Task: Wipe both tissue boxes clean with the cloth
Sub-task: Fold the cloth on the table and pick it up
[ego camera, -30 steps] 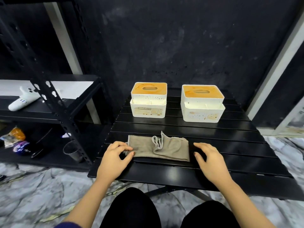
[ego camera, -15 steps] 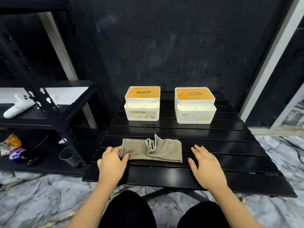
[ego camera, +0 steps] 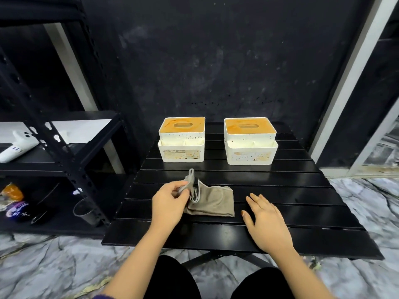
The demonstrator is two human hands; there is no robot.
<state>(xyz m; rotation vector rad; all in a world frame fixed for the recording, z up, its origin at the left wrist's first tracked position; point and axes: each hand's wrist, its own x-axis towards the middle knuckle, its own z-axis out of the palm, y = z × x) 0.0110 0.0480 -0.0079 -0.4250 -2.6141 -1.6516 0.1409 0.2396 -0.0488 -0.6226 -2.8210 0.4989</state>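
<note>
Marbled grey flooring surrounds one black slatted table [ego camera: 269, 186], set against a dark wall, with one black metal shelf unit [ego camera: 64, 156] at the left. Nearest the camera, two bare hands are over the table's front half. The left hand [ego camera: 168, 205] pinches the left end of the cloth [ego camera: 212, 201] between thumb and curled fingers and holds that end lifted off the slats; a strip of hem stands up above the knuckles. The rest of the single grey-beige cloth lies folded on the table, just beside the left hand. The right hand [ego camera: 264, 219] rests flat on the table with fingers straight and slightly spread, grasping nothing, near the cloth's right edge but not touching it. Farther back, two white tissue boxes stand side by side, apart from each other and well apart from the cloth. Each has an orange-stained top with one oval slot and dark speckles on its walls. The left tissue box [ego camera: 182, 142] carries one front label reading "TISSUE HOLDER"; smaller print below is illegible. The right tissue box [ego camera: 250, 143] carries one stained label whose text cannot be read. On the shelf unit lies one white handheld device [ego camera: 18, 147]; the writing on the packets below cannot be read.
</note>
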